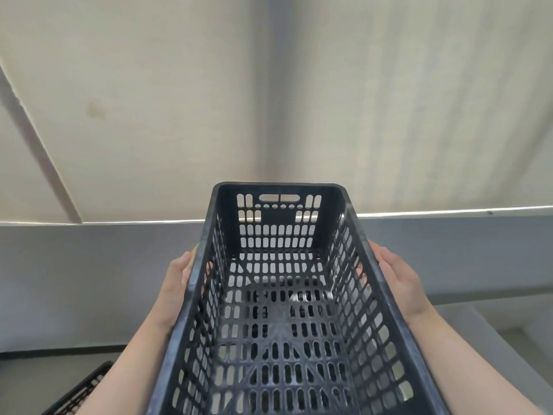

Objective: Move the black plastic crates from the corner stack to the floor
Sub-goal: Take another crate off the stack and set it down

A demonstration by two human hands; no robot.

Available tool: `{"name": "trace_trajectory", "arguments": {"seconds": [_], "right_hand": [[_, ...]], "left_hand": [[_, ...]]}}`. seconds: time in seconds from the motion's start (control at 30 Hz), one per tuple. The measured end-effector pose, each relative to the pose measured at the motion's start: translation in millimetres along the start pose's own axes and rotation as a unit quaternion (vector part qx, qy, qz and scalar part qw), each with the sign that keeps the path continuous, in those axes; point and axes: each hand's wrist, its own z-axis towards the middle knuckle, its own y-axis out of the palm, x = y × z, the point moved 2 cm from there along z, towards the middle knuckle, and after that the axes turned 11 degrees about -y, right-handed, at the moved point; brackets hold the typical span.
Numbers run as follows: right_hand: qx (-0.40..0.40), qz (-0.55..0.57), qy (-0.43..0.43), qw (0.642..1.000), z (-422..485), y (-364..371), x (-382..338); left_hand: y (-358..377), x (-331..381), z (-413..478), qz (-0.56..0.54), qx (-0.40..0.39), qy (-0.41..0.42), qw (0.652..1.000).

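Head view: cream walls (179, 100) meet in a corner above a grey lower band (74, 280), with a bright strip dividing them. A black slotted plastic crate (278, 324) is held in the air before that corner, its open top up. The left hand (179, 283) and right hand (398, 283) each clasp a long side, and fingers show through the slots. A second black crate (77, 390) lies low at the left on the grey floor (36, 369).

A cream wall (179, 85) above a grey lower band (89, 280).
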Motion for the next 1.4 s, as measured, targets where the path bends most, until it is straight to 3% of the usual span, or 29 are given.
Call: {"name": "trace_trajectory", "arguments": {"seconds": [0.53, 0.67, 0.73, 0.83, 1.0, 1.17, 1.4], "right_hand": [[0.032, 0.017, 0.060, 0.998, 12, -8, 30], [0.022, 0.025, 0.071, 0.997, 25, -24, 49], [0.025, 0.028, 0.079, 0.996, 34, -40, 63], [0.006, 0.035, 0.101, 0.994, 50, -70, 86], [-0.021, 0.017, 0.127, 0.992, 71, -125, 136], [-0.047, 0.063, 0.177, 0.981, 84, -117, 148], [-0.024, 0.064, 0.158, 0.985, 92, -114, 184]], "left_hand": [[-8, -42, 59, -0.010, -0.021, -0.033, 0.999], [6, -52, 79, 0.023, 0.018, -0.057, 0.998], [9, -58, 81, 0.006, 0.019, -0.078, 0.997], [19, -69, 104, -0.022, 0.094, -0.135, 0.986], [45, -95, 118, -0.023, 0.129, -0.155, 0.979], [46, -130, 136, -0.034, 0.171, -0.217, 0.960], [40, -152, 164, -0.047, 0.174, -0.262, 0.948]]}}
